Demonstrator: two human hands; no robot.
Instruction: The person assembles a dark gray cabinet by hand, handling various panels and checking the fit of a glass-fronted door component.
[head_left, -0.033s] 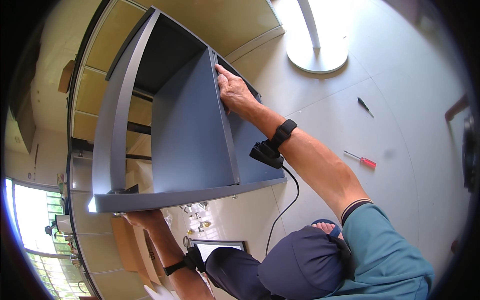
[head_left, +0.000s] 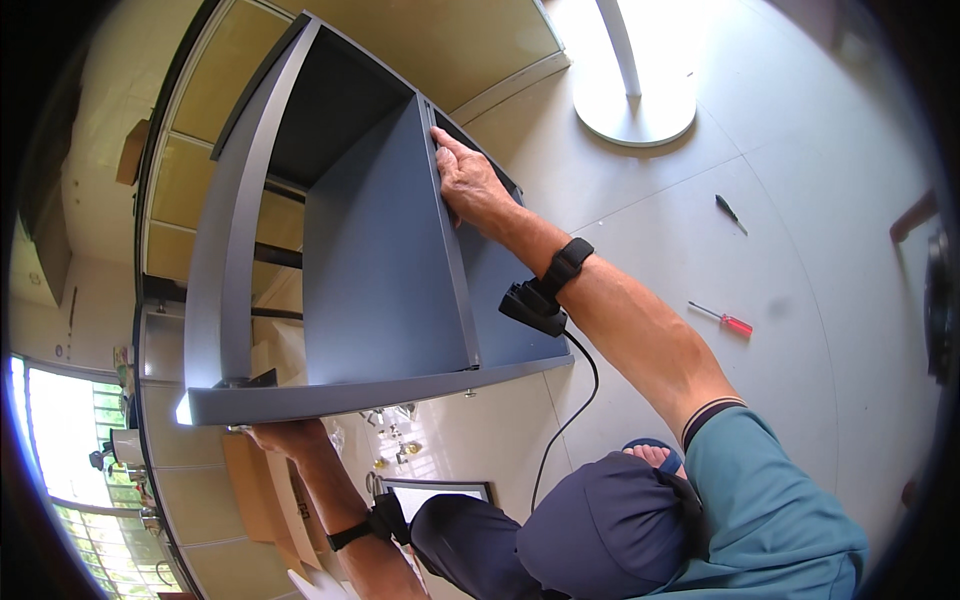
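A dark grey-blue cabinet (head_left: 330,400) fills the middle left, with open compartments and a light grey strip along its left edge. A flat blue-grey panel (head_left: 375,260) stands inside it as a divider. My right hand (head_left: 470,185) is closed over this panel's front edge near its far end, index finger stretched along the edge. Under the cabinet's near side, at its left corner, my left hand (head_left: 290,437) grips the board from outside. Part of its fingers is hidden by the board. Each wrist wears a black strap with a small device.
On the floor at right lie a red-handled screwdriver (head_left: 735,326) and a black pointed tool (head_left: 728,208). A white round stand base (head_left: 635,115) stands far right. Small metal fittings (head_left: 403,450), scissors (head_left: 374,484) and a cardboard box (head_left: 255,490) lie near my left arm. A black cable (head_left: 570,430) hangs from my right wrist.
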